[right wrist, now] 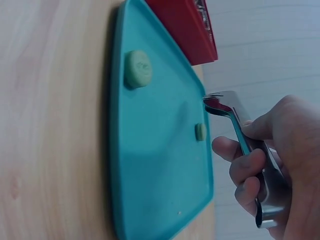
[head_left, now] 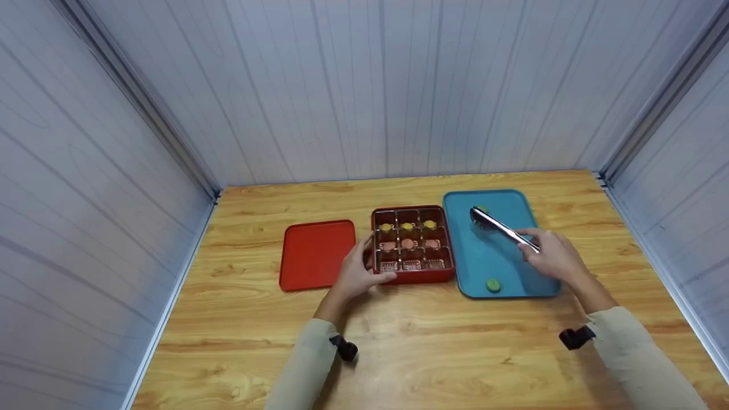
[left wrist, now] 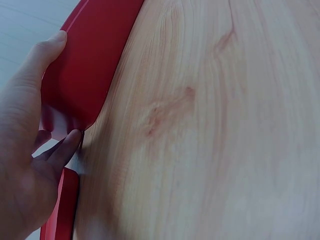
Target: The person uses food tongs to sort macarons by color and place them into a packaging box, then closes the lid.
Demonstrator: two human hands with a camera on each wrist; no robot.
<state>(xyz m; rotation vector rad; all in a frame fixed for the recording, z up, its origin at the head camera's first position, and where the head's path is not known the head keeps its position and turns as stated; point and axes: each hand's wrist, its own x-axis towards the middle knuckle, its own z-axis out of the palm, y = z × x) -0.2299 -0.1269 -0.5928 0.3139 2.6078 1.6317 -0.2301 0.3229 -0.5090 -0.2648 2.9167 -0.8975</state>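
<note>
My left hand point(head_left: 356, 275) grips the left front corner of a dark red box point(head_left: 424, 277), thumb along the front wall and fingers at the left side. Clear dividers split the box into rows of compartments. Yellow round pieces point(head_left: 406, 226) sit in the back row and pink ones point(head_left: 408, 244) in the middle row; bare ridged bottoms show in the front row. My right hand point(head_left: 553, 255) holds metal tongs point(right wrist: 240, 125), their tips over the far part of a blue tray point(head_left: 484, 267). Close by the tips lies a green round piece point(right wrist: 200, 132); another green piece point(right wrist: 140, 69) lies near the tray's front edge.
To the left of the box a flat red lid or tray point(head_left: 316, 256) lies on the wooden table point(head_left: 410, 347). The blue tray stands right beside the box's right side. Pale panel walls point(head_left: 353, 85) close off the back and both sides.
</note>
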